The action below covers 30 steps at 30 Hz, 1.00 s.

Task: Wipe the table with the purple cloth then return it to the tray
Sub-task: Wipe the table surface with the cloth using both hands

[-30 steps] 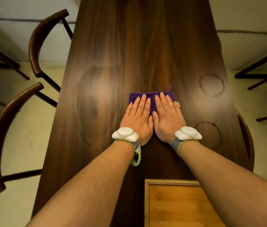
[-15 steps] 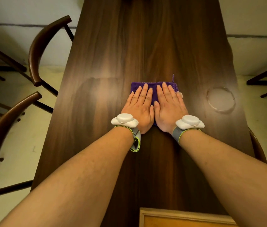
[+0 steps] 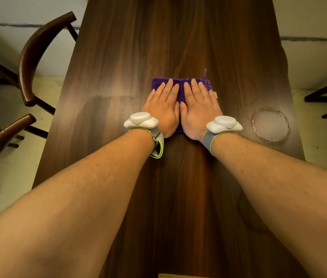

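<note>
I see my left hand [image 3: 163,109] and right hand [image 3: 198,109] flat, fingers extended (gripping nothing), pressing the purple cloth [image 3: 180,85], which pokes out at twelve o'clock.

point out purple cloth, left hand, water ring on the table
purple cloth [image 3: 181,85]: head view, bare patch between the fingers.
left hand [image 3: 163,109]: head view, back of hand.
water ring [image 3: 270,124]: head view, its centre.

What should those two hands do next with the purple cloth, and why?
Probably slide the purple cloth right, toward the round wet ring on the table. The left hand and the right hand lie flat, side by side on the cloth, pressing it down, and the ring beside the right hand looks unwiped. A sliver of the tray shows at the near edge, for afterwards.
</note>
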Motion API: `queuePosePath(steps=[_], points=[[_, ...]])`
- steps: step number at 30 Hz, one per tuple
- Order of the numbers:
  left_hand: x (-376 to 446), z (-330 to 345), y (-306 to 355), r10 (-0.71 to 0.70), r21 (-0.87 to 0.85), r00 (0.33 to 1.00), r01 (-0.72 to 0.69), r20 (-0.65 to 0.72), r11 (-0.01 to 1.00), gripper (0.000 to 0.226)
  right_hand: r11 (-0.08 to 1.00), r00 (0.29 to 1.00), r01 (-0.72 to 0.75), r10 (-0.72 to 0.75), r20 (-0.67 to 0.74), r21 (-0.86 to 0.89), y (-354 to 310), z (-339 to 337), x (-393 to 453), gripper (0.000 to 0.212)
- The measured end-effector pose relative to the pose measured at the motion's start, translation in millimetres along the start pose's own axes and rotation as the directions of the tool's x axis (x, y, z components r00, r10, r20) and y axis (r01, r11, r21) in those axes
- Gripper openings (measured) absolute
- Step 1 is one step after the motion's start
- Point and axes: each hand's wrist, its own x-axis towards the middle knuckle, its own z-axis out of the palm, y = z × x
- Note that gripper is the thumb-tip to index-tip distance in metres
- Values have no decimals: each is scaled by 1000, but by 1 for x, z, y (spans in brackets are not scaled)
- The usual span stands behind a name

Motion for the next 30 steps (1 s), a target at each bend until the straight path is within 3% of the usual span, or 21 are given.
queuePosePath(steps=[12,16,30], points=[[1,5,-9,96,90,994,-99,46,991,60,1000,1000,-14,14,2,-6,1,5,5,60],[-5,7,-4,64,126,996,-71,58,990,62,1000,1000,-13,13,4,-27,1,7,3,60],[-126,18,61,29,81,991,-40,132,996,56,999,998,29,-30,56,31,17,3,-134,60]])
